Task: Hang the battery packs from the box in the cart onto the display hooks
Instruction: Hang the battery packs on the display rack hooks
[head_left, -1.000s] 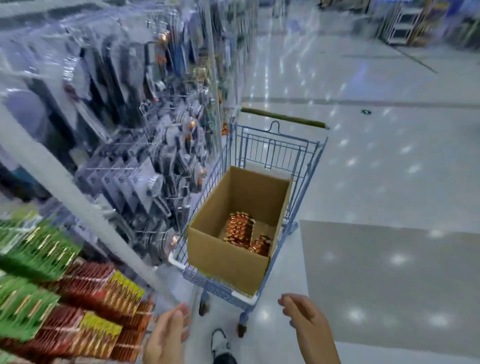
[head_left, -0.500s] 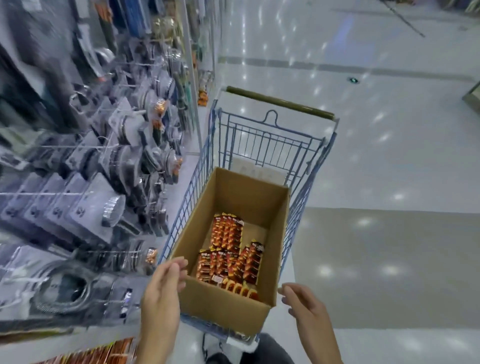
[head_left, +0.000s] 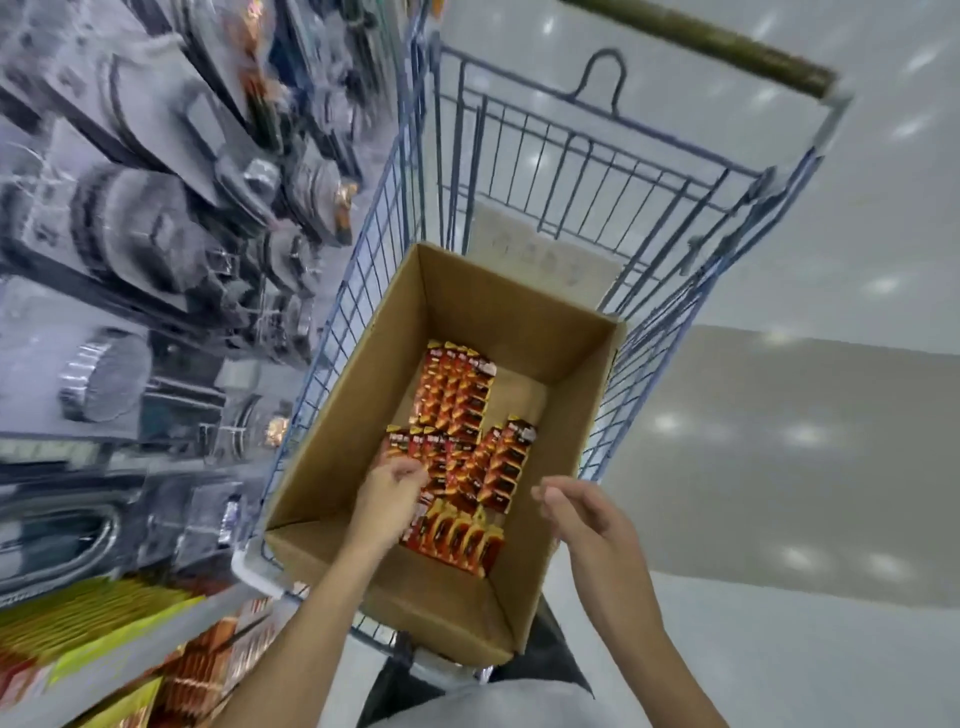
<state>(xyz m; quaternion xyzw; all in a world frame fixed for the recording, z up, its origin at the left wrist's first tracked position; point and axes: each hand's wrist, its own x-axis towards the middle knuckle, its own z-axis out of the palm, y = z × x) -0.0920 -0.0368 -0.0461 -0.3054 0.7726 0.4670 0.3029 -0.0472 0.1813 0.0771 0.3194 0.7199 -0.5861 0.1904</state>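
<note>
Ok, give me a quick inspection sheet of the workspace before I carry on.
Surface: blue wire cart on glossy floor.
Job's things: open cardboard box in the cart; orange battery packs in rows on its bottom.
Clutter: pale sheet behind the box.
Hands: left hand down among the packs, fingers curled, grip unclear; right hand open above the box's right rim, empty.
Cables: nothing seen.
Surroundings: blurred shelf display left of the cart.
</note>
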